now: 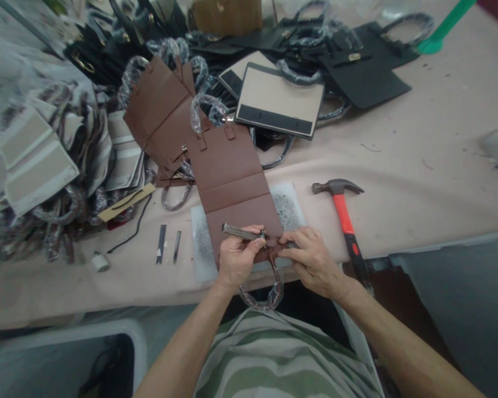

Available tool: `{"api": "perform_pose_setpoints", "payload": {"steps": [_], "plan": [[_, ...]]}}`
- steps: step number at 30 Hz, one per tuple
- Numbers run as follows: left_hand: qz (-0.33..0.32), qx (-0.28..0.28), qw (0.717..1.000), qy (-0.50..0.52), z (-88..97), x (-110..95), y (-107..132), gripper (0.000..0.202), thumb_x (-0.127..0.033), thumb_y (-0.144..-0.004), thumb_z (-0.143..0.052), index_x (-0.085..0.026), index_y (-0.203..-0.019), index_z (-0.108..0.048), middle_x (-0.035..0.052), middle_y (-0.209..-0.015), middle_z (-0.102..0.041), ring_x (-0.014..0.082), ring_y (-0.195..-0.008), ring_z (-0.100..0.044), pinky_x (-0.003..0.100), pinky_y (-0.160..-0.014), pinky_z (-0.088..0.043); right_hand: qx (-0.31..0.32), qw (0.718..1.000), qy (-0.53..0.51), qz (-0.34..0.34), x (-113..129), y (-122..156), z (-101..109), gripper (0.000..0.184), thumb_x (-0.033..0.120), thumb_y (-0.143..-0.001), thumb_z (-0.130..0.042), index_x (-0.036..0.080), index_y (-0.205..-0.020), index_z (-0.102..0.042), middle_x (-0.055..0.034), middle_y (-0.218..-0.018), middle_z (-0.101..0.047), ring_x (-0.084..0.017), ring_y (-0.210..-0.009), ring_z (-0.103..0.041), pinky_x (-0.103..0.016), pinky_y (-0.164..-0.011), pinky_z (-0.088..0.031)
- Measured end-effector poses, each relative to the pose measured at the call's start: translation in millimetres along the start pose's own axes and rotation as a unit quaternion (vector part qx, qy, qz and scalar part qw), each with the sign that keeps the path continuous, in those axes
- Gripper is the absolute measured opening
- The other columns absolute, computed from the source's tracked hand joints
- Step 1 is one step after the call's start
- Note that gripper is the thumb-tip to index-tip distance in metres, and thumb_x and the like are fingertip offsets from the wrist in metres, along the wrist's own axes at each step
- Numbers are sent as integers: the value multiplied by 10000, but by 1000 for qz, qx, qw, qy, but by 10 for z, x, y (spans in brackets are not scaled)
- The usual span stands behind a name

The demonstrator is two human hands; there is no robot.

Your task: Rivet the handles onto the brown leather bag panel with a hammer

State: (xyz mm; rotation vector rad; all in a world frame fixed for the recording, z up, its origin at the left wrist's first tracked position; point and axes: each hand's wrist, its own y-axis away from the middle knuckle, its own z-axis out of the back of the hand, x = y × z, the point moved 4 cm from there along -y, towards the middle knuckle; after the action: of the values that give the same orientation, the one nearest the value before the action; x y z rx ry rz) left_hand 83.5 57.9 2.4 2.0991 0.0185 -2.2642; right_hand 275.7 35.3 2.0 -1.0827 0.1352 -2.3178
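A brown leather bag panel [236,171] lies on a speckled white board [288,207]. Its near end is under both my hands. My left hand [237,258] is closed around a short metal rod-like tool [238,232], whose tip lies by a small metal fitting. To its right, my right hand [313,257] pinches a narrow brown leather strap [276,243] at the panel's near end. Fingers partly hide the strap. A plastic-wrapped handle [262,303] loops from this end over the table edge, towards my body.
A claw hammer [343,215] with a red and black grip lies right of the board. Two slim metal tools [161,243] and a small white spool-like piece [100,261] are at left. Brown panels [161,110], bag-part piles [37,155] and black panels [365,72] surround the back.
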Motion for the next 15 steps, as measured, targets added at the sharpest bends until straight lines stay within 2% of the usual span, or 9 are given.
{"api": "perform_pose_setpoints", "payload": {"steps": [8, 15], "plan": [[-10, 6, 1000, -11, 4, -12, -15, 156, -293, -806, -763, -164, -889, -739, 100, -1014, -783, 235, -978, -742, 382, -945, -604, -13, 1000, 9, 8, 13, 83, -11, 478, 32, -744, -488, 270, -1119, -666, -71, -1207, -595, -254, -1073, -530, -489, -956, -387], [5, 9, 1000, -6, 11, 24, -12, 142, -267, -804, -756, -167, -903, -742, 101, -1035, -778, 236, -988, -735, 376, -952, -595, -3, 999, 37, -3, 38, 37, -28, 445, 26, -769, -493, 247, -1121, -653, -92, -1227, -583, -265, -1088, -532, -471, -909, -400]]}}
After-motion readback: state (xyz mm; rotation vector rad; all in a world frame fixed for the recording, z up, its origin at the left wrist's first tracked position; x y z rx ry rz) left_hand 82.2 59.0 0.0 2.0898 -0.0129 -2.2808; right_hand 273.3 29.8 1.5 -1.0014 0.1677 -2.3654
